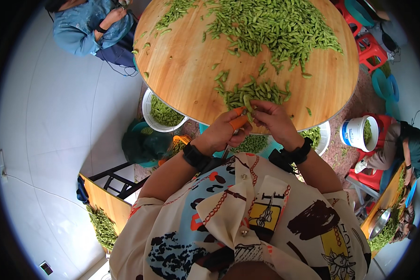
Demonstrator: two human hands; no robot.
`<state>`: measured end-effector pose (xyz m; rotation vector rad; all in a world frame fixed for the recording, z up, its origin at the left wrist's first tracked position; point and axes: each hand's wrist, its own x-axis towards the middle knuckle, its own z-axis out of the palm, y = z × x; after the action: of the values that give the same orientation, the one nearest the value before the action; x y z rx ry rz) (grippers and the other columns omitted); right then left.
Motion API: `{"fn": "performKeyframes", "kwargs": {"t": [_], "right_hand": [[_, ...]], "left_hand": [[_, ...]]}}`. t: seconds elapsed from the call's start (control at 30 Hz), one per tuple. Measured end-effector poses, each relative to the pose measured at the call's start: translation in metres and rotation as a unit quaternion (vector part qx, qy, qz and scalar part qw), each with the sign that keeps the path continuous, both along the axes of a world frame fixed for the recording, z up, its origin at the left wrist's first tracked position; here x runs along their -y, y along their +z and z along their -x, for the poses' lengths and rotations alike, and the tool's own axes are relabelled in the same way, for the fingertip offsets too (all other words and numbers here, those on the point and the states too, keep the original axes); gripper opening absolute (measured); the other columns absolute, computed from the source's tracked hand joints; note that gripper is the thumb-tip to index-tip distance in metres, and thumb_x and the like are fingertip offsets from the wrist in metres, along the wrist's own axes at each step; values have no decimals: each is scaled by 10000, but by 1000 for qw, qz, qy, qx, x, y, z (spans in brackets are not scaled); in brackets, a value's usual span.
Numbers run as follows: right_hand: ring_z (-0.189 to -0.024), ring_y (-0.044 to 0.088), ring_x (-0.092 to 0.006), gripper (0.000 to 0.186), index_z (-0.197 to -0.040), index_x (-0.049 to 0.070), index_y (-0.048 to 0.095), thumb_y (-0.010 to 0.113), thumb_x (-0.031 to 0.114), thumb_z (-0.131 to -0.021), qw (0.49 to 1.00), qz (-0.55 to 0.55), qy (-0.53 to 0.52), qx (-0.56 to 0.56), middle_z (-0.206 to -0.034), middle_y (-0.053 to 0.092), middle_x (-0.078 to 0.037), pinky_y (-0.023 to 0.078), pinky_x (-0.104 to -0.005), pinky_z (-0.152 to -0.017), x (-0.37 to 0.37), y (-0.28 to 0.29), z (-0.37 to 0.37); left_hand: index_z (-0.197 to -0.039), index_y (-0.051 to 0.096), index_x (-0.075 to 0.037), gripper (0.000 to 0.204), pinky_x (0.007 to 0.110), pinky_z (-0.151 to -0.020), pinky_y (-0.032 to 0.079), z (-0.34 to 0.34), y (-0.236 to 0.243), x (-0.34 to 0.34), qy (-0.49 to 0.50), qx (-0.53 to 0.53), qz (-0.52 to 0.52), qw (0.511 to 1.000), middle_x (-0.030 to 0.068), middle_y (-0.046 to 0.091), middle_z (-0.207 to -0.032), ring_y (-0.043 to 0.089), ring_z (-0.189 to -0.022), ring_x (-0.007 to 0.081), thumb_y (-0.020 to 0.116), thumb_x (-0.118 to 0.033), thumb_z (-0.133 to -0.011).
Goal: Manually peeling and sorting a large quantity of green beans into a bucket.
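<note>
At the near edge of a round wooden table [182,79], my two hands meet over a small heap of green edamame pods [266,92]. Orange coverings wrap the thumb and a finger of my left hand [221,130], which is closed at the lower part of a pod [248,101]. From the other side my right hand [277,122] pinches the same pod with its fingertips. Directly below my hands, a turquoise basin [273,145] holds shelled green beans [251,143]. A thin metal piece shows under my left hand; its kind is unclear.
A large pile of pods [275,28] covers the table's far side. White baskets of pods [149,109] [325,140] stand under its rim. A white bucket [354,133] and red stools [371,51] are at right. Other people [91,30] [413,144] sit at far left and right.
</note>
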<state>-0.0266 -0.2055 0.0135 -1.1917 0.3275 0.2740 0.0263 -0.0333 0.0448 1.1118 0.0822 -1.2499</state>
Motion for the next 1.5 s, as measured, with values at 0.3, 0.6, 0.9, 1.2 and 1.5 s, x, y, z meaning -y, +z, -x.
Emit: {"fn": "performKeyframes", "kwargs": {"t": [0.3, 0.6, 0.9, 1.2, 1.5], "right_hand": [[-667, 535, -82, 311, -1098, -24, 549, 572, 79, -805, 993, 95, 29, 59, -824, 593, -36, 454, -214, -616, -3, 4, -6], [-618, 500, -56, 240, -970, -11, 605, 614, 161, -802, 993, 88, 54, 50, -734, 589, -2, 403, -195, -566, 12, -4, -27], [-623, 478, -47, 171, -880, 35, 598, 588, 201, -843, 989, -149, 18, -13, -724, 538, 37, 385, -182, -560, 6, -7, -24], [-581, 407, -49, 146, -840, 32, 610, 578, 175, -842, 993, -112, 19, 13, -671, 494, 44, 328, -191, -537, 1, -11, -22], [-576, 393, -50, 152, -872, 28, 625, 583, 170, -837, 994, -104, -1, 13, -651, 486, 48, 314, -193, -533, -6, -6, -18]], "left_hand": [[-964, 477, -86, 92, 181, -354, 204, -4, -9, -2, 22, -10, 12, 1000, -1, 459, -639, 319, -411, 42, 455, -126, -884], [-980, 509, -75, 121, 189, -337, 196, -3, 3, 2, -12, 47, -49, 998, 4, 459, -617, 308, -383, 34, 464, -97, -870], [-991, 497, -71, 118, 180, -324, 201, -4, 3, -3, -5, -25, 16, 1000, 11, 461, -619, 304, -374, 35, 456, -102, -885], [-1009, 436, -85, 117, 179, -325, 201, 0, 11, -6, -20, 5, 16, 1000, 18, 471, -662, 306, -383, 33, 438, -118, -897], [-969, 470, -72, 86, 172, -335, 188, 1, 4, -10, -14, -11, 23, 1000, -10, 441, -651, 299, -394, 24, 448, -111, -895]]}}
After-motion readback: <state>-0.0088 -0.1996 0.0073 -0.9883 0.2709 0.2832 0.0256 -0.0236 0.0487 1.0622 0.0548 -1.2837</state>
